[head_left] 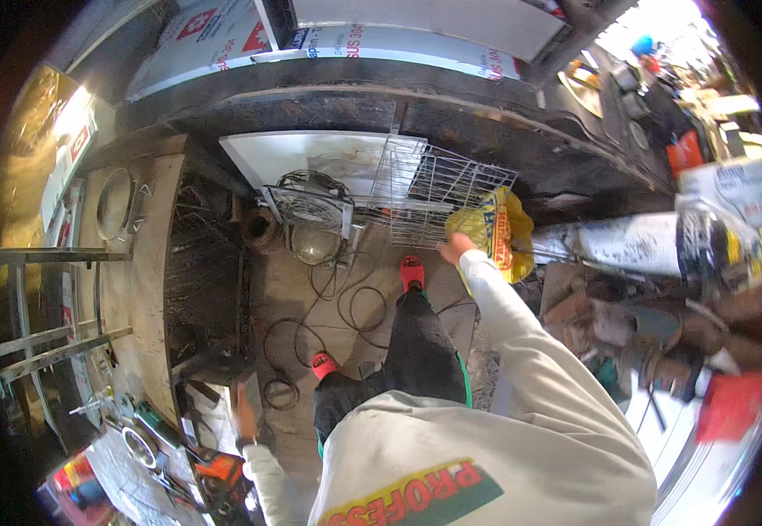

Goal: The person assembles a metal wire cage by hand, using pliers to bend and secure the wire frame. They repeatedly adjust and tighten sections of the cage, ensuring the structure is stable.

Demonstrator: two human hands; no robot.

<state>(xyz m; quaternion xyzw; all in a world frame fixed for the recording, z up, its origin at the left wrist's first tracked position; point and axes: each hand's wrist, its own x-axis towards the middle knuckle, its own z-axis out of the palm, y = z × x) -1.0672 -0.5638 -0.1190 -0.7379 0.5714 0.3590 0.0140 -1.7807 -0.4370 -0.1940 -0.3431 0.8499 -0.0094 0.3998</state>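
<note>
My right hand reaches forward to the near left edge of a yellow plastic sack. Its fingers look closed on the sack's edge, though the fingertips are partly hidden. Behind the sack stands a wire rack, leaning by a white panel. Low on the left, my left hand hangs beside the wooden workbench, smeared by motion; its fingers do not show clearly. A floor fan or similar caged metal device sits on the ground left of the rack.
A black cable lies looped over the floor around my red sandals. A wooden bench runs along the left, with tools at its near end. A white cylinder lies at right, near cluttered scrap.
</note>
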